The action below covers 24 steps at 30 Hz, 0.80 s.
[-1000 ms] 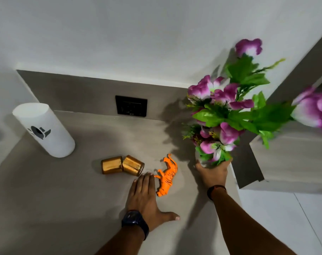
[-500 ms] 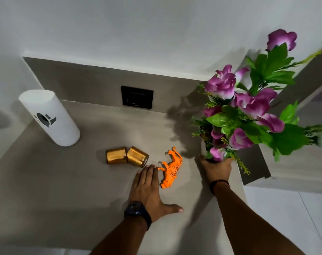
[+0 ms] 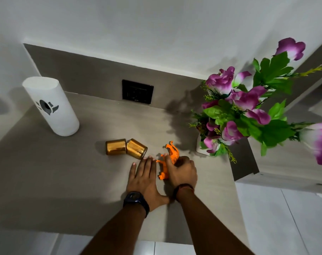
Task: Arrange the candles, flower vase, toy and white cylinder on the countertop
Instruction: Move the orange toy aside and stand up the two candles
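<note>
An orange toy tiger (image 3: 170,153) lies on the grey countertop (image 3: 64,172), and my right hand (image 3: 182,171) is closed around its body. My left hand (image 3: 144,178) rests flat on the counter just left of the toy, fingers apart, holding nothing. Two gold candles (image 3: 126,148) lie on their sides, touching each other, just beyond my left fingertips. The white flower vase (image 3: 202,150) with purple flowers (image 3: 244,107) stands at the right, free of my hands. A white cylinder (image 3: 51,107) with a dark logo stands upright at the far left.
A black wall socket (image 3: 137,92) sits in the grey backsplash behind the candles. A grey cabinet block (image 3: 285,162) rises right of the vase. The countertop's front edge runs near my forearms, with white floor tiles (image 3: 285,218) below.
My right hand let go of the flower vase, which now stands on the counter, and moved left onto the toy tiger. My left hand stayed flat in place.
</note>
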Each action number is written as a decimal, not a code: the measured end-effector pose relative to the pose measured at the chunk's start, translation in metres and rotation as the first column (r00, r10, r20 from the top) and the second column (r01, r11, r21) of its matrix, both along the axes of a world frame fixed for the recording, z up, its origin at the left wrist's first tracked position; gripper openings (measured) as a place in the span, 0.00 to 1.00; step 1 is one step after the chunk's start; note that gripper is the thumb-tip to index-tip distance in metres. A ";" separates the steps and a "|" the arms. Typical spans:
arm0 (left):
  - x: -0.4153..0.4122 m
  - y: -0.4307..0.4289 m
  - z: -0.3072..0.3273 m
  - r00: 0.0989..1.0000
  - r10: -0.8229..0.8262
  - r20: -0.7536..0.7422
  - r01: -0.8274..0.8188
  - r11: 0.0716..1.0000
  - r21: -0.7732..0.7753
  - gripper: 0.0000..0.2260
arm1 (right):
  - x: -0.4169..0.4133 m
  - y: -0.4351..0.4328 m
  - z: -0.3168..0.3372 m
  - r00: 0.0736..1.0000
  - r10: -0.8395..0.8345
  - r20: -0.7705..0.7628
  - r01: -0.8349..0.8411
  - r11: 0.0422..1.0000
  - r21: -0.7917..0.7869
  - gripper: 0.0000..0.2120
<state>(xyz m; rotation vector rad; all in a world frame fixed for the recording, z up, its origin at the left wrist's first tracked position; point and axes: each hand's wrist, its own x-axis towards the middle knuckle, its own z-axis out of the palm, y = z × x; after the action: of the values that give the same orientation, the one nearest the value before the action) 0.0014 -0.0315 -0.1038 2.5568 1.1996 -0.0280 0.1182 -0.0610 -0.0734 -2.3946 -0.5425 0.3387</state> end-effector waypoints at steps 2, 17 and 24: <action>-0.001 -0.002 0.001 1.000 0.009 -0.018 -0.009 1.000 0.001 0.61 | 0.002 0.011 0.002 0.996 0.027 -0.080 -0.030 0.998 -0.047 0.28; -0.006 -0.006 -0.001 0.995 -0.030 -0.091 0.028 0.999 -0.028 0.58 | 0.027 0.033 0.027 0.978 0.024 -0.205 -0.045 0.994 -0.096 0.33; -0.007 -0.005 -0.002 0.995 -0.035 -0.089 0.031 0.998 -0.047 0.57 | 0.030 0.030 0.034 0.970 0.166 0.179 -0.149 0.983 -0.105 0.23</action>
<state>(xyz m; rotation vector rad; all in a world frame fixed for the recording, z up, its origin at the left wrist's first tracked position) -0.0055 -0.0370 -0.1057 2.5601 1.1753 -0.1776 0.1485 -0.0310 -0.0395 -2.4925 -0.8231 0.2108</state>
